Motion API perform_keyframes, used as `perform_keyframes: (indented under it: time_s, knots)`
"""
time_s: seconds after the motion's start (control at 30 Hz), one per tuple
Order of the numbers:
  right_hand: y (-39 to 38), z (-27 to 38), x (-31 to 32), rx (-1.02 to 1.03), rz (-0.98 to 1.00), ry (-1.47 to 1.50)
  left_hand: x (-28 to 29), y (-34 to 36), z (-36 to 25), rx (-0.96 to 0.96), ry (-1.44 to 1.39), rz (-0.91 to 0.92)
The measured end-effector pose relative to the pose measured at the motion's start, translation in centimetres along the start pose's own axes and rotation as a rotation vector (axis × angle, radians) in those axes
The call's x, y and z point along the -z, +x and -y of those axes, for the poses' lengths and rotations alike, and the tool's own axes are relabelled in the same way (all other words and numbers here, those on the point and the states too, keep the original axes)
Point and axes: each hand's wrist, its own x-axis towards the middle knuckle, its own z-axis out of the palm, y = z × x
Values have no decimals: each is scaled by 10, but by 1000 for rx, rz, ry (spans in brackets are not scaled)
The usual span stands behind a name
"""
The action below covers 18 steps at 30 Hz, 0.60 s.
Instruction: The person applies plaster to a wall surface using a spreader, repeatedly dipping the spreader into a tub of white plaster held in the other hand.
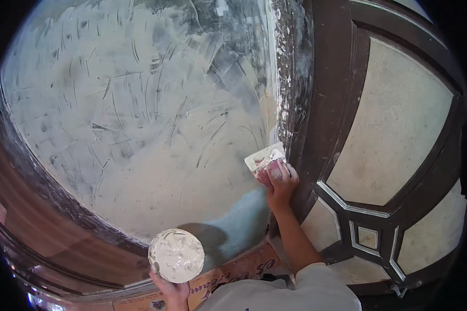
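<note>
1. Our right hand point(281, 182) is clamped on a flat, rectangular spreader point(263, 157), pale with paste at its far end and reddish near our fingers.
2. We have that spreader at the right edge of a broad, upright wall point(250, 211), toward its lower right corner; whether its edge touches the surface, we cannot tell.
3. Our left hand point(175, 290) grips a round, white tub point(202, 254) from beneath and along its near left side; some fingers are hidden under it.
4. We hold the tub in front of the wall's lower edge, well apart from the spreader, and thick cream-white paste point(176, 251) with a ridged surface shows in it.
5. Before us, a streaky cream-grey coat point(114, 103) covers most of the wall, with dark curved marks in it; a smooth blue-green patch point(238, 223) shows at the lower right corner.
6. Along the wall's right edge we see a dark upright strip point(286, 78) flecked with white, and beyond it a dark brown door point(329, 78) with cream panels.
7. Below the wall's lower edge lies orange printed cardboard point(244, 269).
</note>
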Motion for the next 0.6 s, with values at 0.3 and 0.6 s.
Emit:
perform_keyframes:
  time_s: [0.3,0.6]
  knots:
    - [-37,-8,-26,-31,13,132,-19,-7,13,-8,12,-28]
    - [12,6,-13,-9,160,104,-28,-11,24,-3,5,-35]
